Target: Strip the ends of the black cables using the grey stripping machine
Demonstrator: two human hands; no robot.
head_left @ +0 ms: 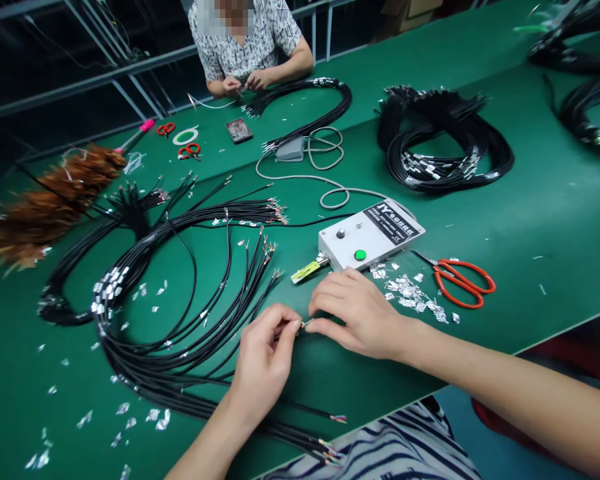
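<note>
My left hand [267, 357] is closed in a pinch on a thin cable end, mostly hidden by the fingers. Short bare wires [306, 324] stick out of that pinch toward my right hand [360, 317]. The thumb and forefinger of my right hand are slightly apart around the wire tips; whether they touch them is hard to see. Just beyond my hands stands a white control box [373, 233] with a green button and a yellow-labelled piece at its front. A bundle of black cables [180, 380] with stripped ends curves past my left wrist.
Red-handled scissors [463, 283] lie right of a pile of foil scraps [413, 293]. More foil bits are scattered at left. A coiled black cable bundle [445, 140] lies farther back, near a grey pedal-like box [290, 149]. A brown feather duster [55, 200] lies left. A co-worker [253, 47] sits opposite.
</note>
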